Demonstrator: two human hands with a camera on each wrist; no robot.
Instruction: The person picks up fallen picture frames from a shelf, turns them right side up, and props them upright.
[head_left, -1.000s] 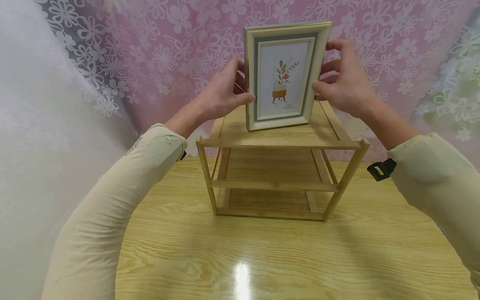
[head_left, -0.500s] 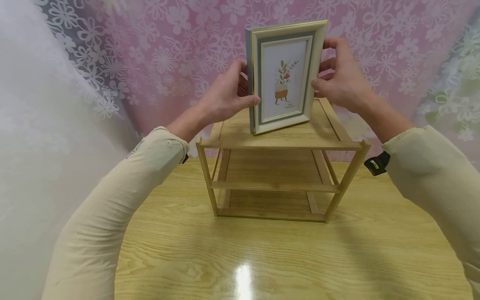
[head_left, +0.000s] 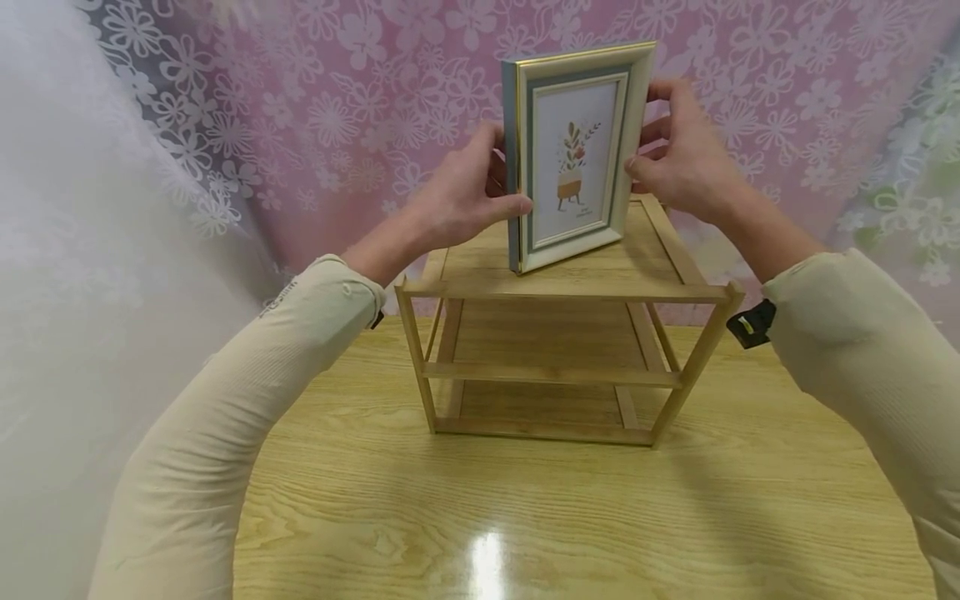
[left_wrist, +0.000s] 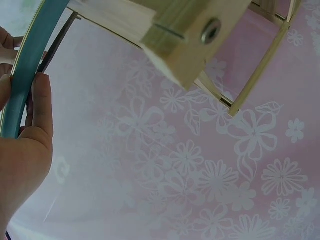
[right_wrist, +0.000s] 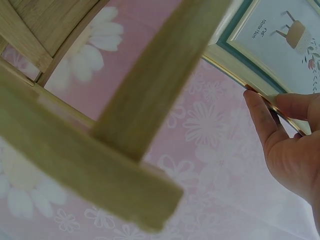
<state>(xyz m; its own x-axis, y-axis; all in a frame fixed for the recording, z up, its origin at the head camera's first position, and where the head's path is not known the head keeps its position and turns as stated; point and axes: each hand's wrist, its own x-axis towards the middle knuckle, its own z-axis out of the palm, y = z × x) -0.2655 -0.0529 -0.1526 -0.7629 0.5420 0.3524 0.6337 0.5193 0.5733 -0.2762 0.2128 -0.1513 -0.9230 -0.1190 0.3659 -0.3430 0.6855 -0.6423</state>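
A picture frame [head_left: 577,158] with a cream, blue-green and gold border stands upright on the top shelf [head_left: 480,265] of a wooden rack. Its print shows a potted plant on legs. My left hand [head_left: 468,187] grips its left edge, thumb in front and fingers behind. On the opposite edge, my right hand [head_left: 682,162] pinches the border between thumb and fingers. In the left wrist view, the left hand [left_wrist: 30,140] holds the teal side, and a dark support leg [left_wrist: 60,42] sticks out behind. The right wrist view has the right hand [right_wrist: 290,135] at the gold-lined edge.
The three-tier wooden rack [head_left: 551,375] stands on a wood-grain table [head_left: 375,508]. Its raised corner posts [head_left: 733,290] flank the top shelf. Behind hangs a pink floral curtain [head_left: 337,108], and a white sheer curtain [head_left: 112,292] falls on the left.
The picture frame has turned, its left edge coming nearer and rightward, so more of its blue-green side shows. The left hand has followed it right; the right hand has shifted slightly.
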